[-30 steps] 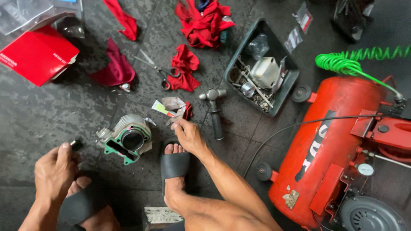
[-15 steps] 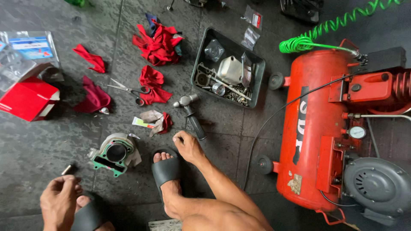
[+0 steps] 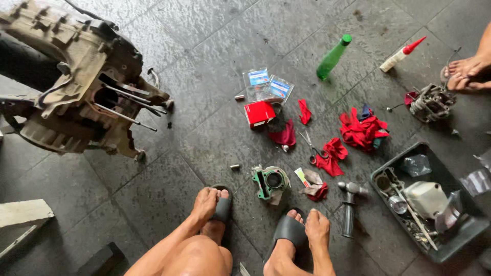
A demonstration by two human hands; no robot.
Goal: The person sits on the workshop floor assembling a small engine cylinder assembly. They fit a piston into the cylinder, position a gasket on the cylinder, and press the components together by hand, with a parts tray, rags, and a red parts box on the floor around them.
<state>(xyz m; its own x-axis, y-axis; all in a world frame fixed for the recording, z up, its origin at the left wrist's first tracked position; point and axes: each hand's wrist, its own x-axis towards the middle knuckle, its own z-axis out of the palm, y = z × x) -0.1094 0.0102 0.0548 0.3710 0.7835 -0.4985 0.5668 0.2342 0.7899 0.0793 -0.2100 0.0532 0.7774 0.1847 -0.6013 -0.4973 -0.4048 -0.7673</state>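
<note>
Both hands empty, left hand [image 3: 204, 202] loosely resting on a sandalled foot left of the cylinder [image 3: 271, 180], right hand [image 3: 317, 229] below-right; reach for the cylinder squarely, gripping its body.

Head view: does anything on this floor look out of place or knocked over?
The green bottle lies on its side on the tiles instead of standing, as does the white tube with a red tip. Red rags are scattered in crumpled heaps among loose parts. No spill shows. Both hands rest on the feet.

Bare arms with no sleeves, bare knees, bare hands with no gloves, and black slide sandals [image 3: 289, 231] on both feet.
</note>
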